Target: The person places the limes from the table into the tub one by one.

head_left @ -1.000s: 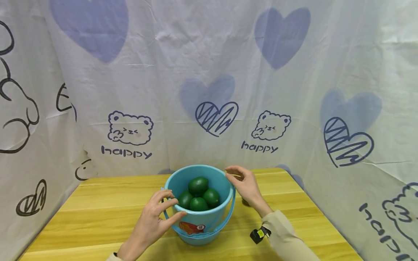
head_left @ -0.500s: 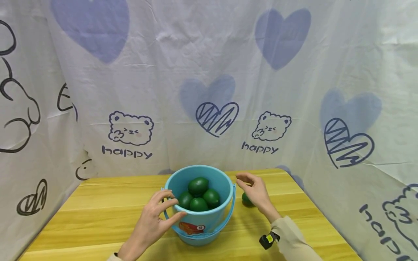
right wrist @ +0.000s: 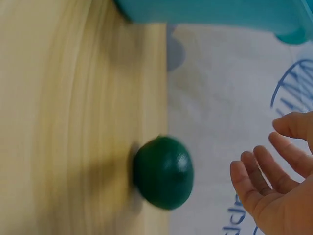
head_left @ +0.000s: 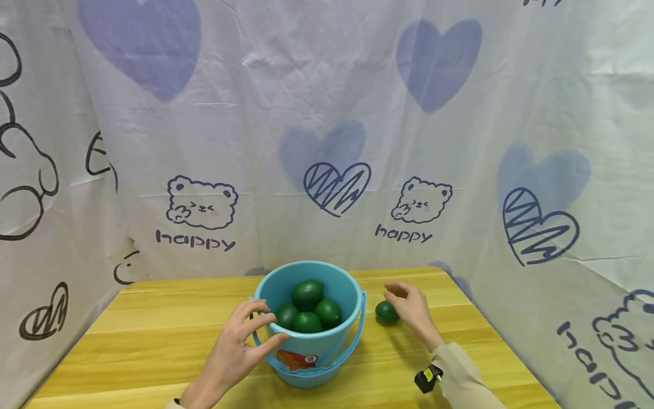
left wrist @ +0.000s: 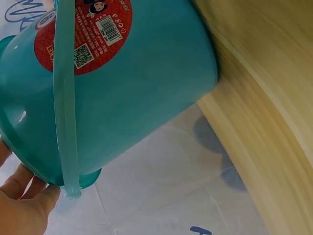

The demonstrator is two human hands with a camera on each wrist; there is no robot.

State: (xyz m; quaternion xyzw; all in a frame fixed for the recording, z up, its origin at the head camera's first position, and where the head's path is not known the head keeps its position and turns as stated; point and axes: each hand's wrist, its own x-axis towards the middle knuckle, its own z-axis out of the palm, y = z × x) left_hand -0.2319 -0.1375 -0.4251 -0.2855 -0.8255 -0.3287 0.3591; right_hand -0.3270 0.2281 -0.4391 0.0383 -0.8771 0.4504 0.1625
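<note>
A light-blue plastic bucket point(head_left: 329, 345) stands upright on the table, its handle hanging down across the front. Several glossy dark green, lime-shaped fruits point(head_left: 307, 293) are piled inside. My left hand point(head_left: 230, 343) holds the bucket's near-left rim, thumb outside and fingers over the edge; in the left wrist view the fingertips sit at the rim beside the handle point(left wrist: 66, 107). One more green fruit point(head_left: 386, 312) lies on the table right of the bucket. My right hand point(head_left: 413, 311) hovers above it with loosely bent fingers, a gap between them in the right wrist view.
The wood-grain table point(head_left: 168, 335) reaches back to a white cloth point(head_left: 327, 85) printed with hearts and bears, which also hangs at both sides. A small black device point(head_left: 428, 378) is strapped at my right wrist.
My right hand has moved from the bucket's right rim outward to the right, over the loose green fruit, which now shows more fully. My left hand stays on the rim.
</note>
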